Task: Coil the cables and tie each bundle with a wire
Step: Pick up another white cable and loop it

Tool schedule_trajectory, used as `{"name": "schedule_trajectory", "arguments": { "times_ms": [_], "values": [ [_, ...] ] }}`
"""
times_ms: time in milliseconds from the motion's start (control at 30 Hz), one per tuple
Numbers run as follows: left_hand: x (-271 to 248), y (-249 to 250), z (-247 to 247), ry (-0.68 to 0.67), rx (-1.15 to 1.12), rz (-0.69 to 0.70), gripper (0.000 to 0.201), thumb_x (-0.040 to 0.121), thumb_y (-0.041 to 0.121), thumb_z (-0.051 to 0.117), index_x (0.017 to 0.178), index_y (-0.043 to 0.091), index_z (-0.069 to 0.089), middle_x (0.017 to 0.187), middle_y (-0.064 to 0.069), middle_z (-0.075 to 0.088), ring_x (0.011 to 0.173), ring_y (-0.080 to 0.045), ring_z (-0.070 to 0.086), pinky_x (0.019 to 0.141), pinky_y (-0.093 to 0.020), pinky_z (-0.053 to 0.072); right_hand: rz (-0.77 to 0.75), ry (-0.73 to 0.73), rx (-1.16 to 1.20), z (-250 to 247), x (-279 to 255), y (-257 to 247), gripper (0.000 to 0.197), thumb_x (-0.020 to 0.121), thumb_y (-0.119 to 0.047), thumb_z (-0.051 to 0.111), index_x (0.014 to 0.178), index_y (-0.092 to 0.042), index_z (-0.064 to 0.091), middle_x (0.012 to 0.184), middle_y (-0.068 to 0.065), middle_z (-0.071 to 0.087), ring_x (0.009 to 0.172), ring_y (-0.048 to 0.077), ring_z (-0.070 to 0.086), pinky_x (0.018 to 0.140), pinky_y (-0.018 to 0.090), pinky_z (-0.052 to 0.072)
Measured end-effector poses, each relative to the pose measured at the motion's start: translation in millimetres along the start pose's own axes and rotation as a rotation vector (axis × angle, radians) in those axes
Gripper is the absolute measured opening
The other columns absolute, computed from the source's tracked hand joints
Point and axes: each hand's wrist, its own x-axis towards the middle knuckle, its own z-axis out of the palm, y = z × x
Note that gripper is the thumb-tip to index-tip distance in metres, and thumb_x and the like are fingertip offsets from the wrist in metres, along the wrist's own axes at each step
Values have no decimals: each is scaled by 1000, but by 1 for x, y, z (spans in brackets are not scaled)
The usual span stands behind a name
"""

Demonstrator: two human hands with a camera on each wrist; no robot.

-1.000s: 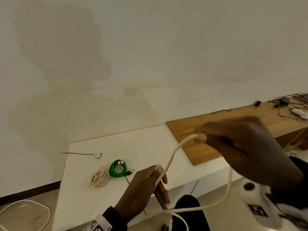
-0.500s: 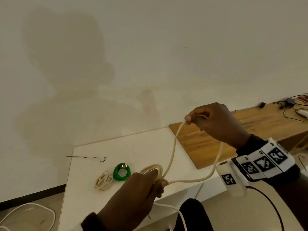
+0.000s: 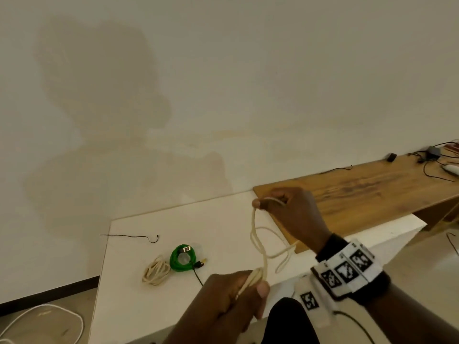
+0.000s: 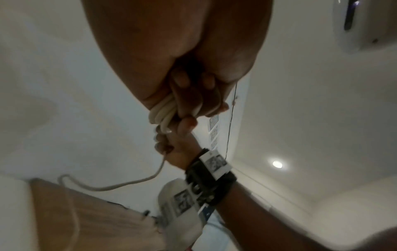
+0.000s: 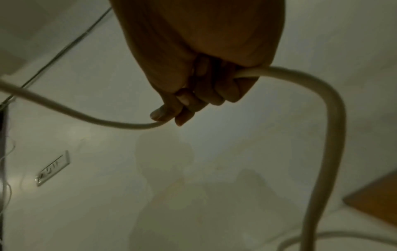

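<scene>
While no brand or readable writing shows anywhere, my right wristband (image 3: 347, 269) carries black-and-white square markers. Far left of my left hand (image 3: 223, 301), one thin black wire (image 3: 129, 236) lies on the white table (image 3: 223, 219). Nearer that hand sit two finished bundles, touching: one cream coil (image 3: 156, 271) and one green coil (image 3: 182, 258). My left hand's fingers are curled round several gathered loops of the third cable, the cream cable (image 3: 258, 242), just above the table's near edge. From there it rises to my right hand (image 3: 290, 214), up and to the right, which pinches one strand between thumb and fingers; a slack loop hangs below my right wrist. Beyond it lies a wooden bench (image 3: 372, 189).
</scene>
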Motion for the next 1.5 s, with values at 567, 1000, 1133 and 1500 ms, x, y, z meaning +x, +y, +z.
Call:
{"name": "schedule_trajectory", "arguments": {
  "times_ms": [567,1000,1133,1500],
  "values": [
    [45,-26,-44,582,-722,-225,34,99,26,39,94,-2,57,98,-20,73,82,-30,73,87,-39,51,185,-611,-197,117,-124,-7,75,78,-75,18,97,-19,65,91,1,68,100,16,63,91,24,45],
    [35,-6,-51,342,-1140,-426,40,91,26,49,98,-11,62,107,-24,70,34,-8,44,48,-18,54,258,-638,-483,110,-109,22,45,92,-60,33,97,-23,59,102,4,66,97,22,63,89,36,50],
    [38,-34,-45,391,-863,-394,43,97,30,40,114,-5,59,113,-12,71,70,-16,72,70,-24,59,334,-1149,-452,105,-112,-13,44,99,-46,30,133,-23,45,141,10,44,131,31,40,111,45,30],
    [14,-53,-10,191,-26,-258,34,99,35,34,89,21,63,68,9,71,61,-3,65,60,-14,45,-242,-559,-155,23,-94,-37,34,89,-54,41,99,-31,64,88,-9,70,74,2,61,67,15,47]
  ]
}}
